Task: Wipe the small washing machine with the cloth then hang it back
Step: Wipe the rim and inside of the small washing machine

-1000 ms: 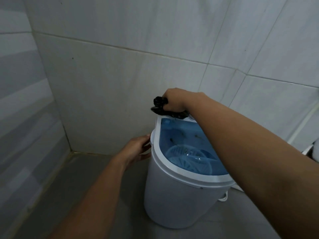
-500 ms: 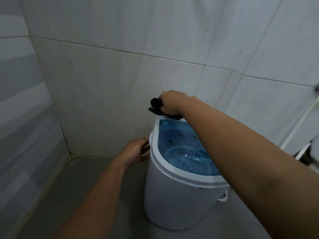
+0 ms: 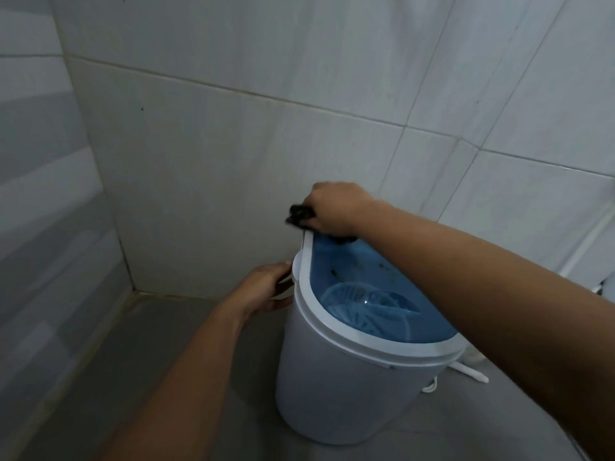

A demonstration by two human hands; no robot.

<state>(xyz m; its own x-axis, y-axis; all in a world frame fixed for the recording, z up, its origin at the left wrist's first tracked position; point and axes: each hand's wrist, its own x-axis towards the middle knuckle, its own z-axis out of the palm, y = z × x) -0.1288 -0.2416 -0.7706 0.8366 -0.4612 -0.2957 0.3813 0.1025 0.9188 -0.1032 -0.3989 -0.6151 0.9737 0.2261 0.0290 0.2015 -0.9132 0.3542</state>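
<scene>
Two hands on small washing machine (image 3: 336, 387), right hand (image 3: 332, 207) clutching black cloth (image 3: 301, 216) at rim, left hand (image 3: 266, 291) fingers gripping side handle

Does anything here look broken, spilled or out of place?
Nothing looks broken or spilled. The washer stands upright on the floor; the right hand presses a dark cloth on its far rim, and the left hand steadies its side. Dark specks show through the blue lid; I cannot tell what they are.

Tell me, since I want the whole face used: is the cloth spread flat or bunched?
Bunched. The black cloth is a crumpled wad in the right hand, pressed against the washing machine's back rim.
</scene>
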